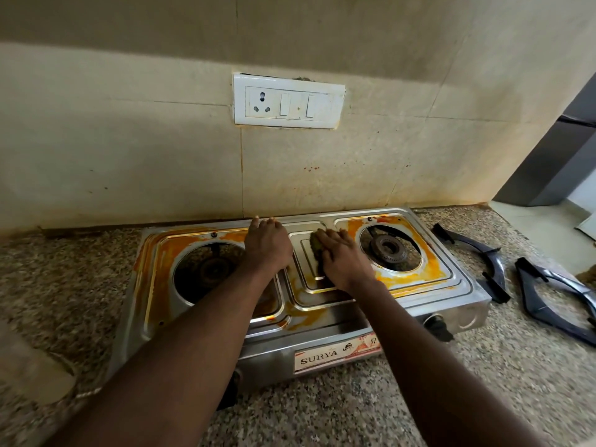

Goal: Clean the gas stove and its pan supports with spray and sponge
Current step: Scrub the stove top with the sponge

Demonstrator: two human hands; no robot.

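Granite counter (490, 385), stove (325, 321) (orange-stained): right hand (345, 259) grip flat on sponge (317, 245); left hand (267, 243) spread on top.

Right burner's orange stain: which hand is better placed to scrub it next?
Right hand: it presses the sponge on the middle panel, next to that burner. The left hand rests flat near the other burner, without sponge.

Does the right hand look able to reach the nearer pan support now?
Probably yes. The right hand presses the sponge on the middle of the stove; the nearer pan support lies on the counter right of it, with only the burner between. The hand is busy with the sponge.
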